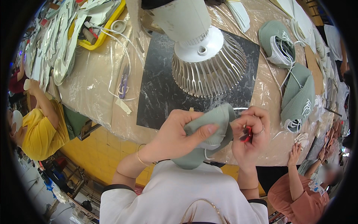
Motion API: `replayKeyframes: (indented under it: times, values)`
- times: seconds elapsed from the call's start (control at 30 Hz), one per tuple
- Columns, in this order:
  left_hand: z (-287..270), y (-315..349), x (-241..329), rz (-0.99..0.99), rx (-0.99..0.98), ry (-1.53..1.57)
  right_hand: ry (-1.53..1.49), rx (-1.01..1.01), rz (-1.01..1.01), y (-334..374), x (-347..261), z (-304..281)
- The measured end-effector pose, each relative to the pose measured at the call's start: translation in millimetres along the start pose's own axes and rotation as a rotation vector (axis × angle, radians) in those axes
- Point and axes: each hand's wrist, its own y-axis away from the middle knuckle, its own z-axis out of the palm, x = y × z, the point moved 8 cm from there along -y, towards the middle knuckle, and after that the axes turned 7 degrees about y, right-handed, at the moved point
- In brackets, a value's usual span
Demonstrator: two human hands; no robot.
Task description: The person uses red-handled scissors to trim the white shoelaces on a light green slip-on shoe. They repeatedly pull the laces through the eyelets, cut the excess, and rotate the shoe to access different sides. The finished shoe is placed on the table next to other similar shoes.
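Worktable (pixel 93 86): covered in clear plastic sheet, running up and away from both hands.
Dark mat (pixel 160 89): lies just beyond the fingertips.
Lamp (pixel 203 52): white housing with ribbed metal shade, directly above the fingers, close over the work.
Finished green shoe uppers (pixel 296 97): two, well to the right of the right hand.
Yellow tray (pixel 106 28): far up-left, holding white pieces.
Green knit shoe upper (pixel 209 136): clamped in the left hand (pixel 179 132), thumb across its top, fingers wrapped beneath.
Right hand (pixel 251 136): fingers curled tight on a small red cutting tool (pixel 247 134), its tip touching the upper's edge.
White thread (pixel 207 154): dangles below the left thumb.
Risk, as judged: the tool sits very near the left thumb and the knit; a slip could nick either, especially with the thread pulled taut.
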Motion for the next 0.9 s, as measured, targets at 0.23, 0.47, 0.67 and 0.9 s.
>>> replayKeyframes:
  times: [0.23,0.47,0.67,0.9]
  values:
    - [-5.6,2.4,3.2,-0.038,0.018,0.093,-0.278,0.017,0.148,1.6,11.9,-8.2]
    - [-7.8,3.5,12.5,0.002,0.015,0.184,0.029,-0.139,-0.035,3.1,1.0,-6.9]
    - [-10.3,2.4,8.1,-0.046,0.038,0.228,0.280,-0.092,-0.221,5.9,-16.3,-6.3]
    - [-7.5,4.5,10.7,-0.029,0.027,0.195,0.414,-0.006,-0.214,7.2,-28.9,-10.7]
